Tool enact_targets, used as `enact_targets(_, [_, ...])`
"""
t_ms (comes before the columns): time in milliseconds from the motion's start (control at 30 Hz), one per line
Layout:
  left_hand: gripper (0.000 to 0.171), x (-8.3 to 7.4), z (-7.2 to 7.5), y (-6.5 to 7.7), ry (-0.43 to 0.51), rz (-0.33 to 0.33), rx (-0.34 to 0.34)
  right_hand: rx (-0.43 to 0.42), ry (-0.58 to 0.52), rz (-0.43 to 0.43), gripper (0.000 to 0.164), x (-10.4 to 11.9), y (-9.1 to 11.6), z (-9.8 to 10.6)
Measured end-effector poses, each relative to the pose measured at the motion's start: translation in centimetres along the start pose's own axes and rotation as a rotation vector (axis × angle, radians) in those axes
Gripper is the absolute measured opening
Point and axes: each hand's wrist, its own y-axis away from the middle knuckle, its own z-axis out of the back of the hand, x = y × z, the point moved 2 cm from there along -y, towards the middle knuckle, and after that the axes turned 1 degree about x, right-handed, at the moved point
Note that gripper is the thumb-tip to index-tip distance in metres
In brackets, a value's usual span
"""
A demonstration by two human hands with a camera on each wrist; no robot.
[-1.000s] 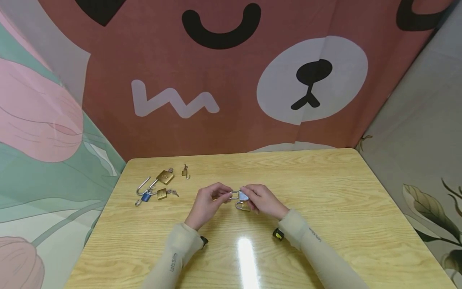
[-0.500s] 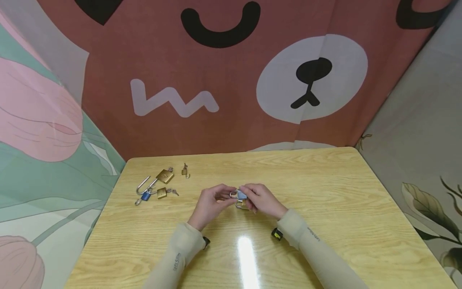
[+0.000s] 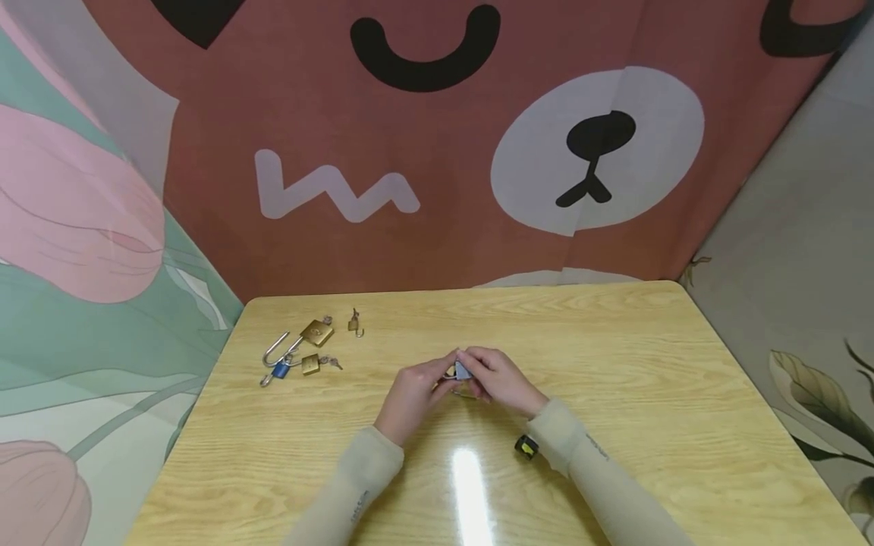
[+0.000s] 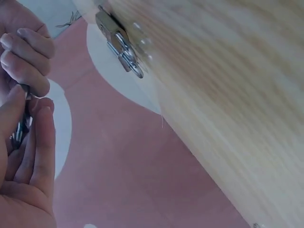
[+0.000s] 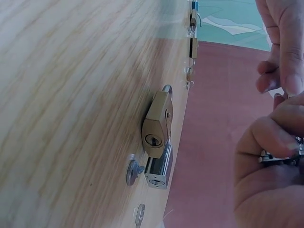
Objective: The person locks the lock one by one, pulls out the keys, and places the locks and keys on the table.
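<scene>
A silver padlock [image 3: 463, 371] with a bluish sheen is held between both hands in the head view. My left hand [image 3: 413, 390] pinches it at the shackle end, fingertips covering most of the shackle. Thumb and fingers of my right hand [image 3: 504, 377] grip its body. The left wrist view shows dark shiny metal [image 4: 20, 129] between the left thumb and fingers. Small metal parts [image 5: 278, 159] poke out of the right fingers. Below the hands, a brass padlock [image 5: 156, 121] lies on the table against another silver padlock [image 5: 159, 167], largely hidden in the head view.
Left on the wooden table [image 3: 614, 341] lie a large brass padlock [image 3: 317, 333] with a long shackle, a blue padlock [image 3: 281, 370], a brass padlock with keys [image 3: 310, 365] and a small brass one [image 3: 353, 324]. A key [image 5: 132, 172] lies near the silver padlock. Printed cloth hangs behind.
My left hand has moved right, closing up to the right hand and covering the shackle, which showed long before. The right hand has barely moved. The brass padlock below is now more hidden.
</scene>
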Motion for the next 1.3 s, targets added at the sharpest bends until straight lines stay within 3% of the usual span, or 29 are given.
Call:
enact_targets(300, [0.040, 1.2, -0.3, 0.1, 0.117, 0.108, -0.029, 0.018, -0.112, 0.016, 0.046, 0.3, 0.3, 0.5])
enact_targets(633, [0.040, 1.5, 0.0, 0.2, 0.114, 0.086, -0.041, 0.090, -0.206, -0.001, 0.035, 0.7, 0.7, 0.6])
enact_targets(833, [0.040, 1.4, 0.2, 0.1, 0.109, 0.055, -0.053, 0.073, -0.208, -0.003, 0.031, 0.5, 0.9, 0.8])
enact_targets(1100, [0.040, 1.7, 0.2, 0.1, 0.153, 0.106, -0.028, 0.010, -0.080, 0.080, 0.036, -0.1, 0.7, 1.0])
enact_targets(1300, [0.040, 2.2, 0.0, 0.2, 0.155, 0.133, -0.003, 0.011, -0.032, 0.075, 0.038, 0.0, 0.7, 1.1])
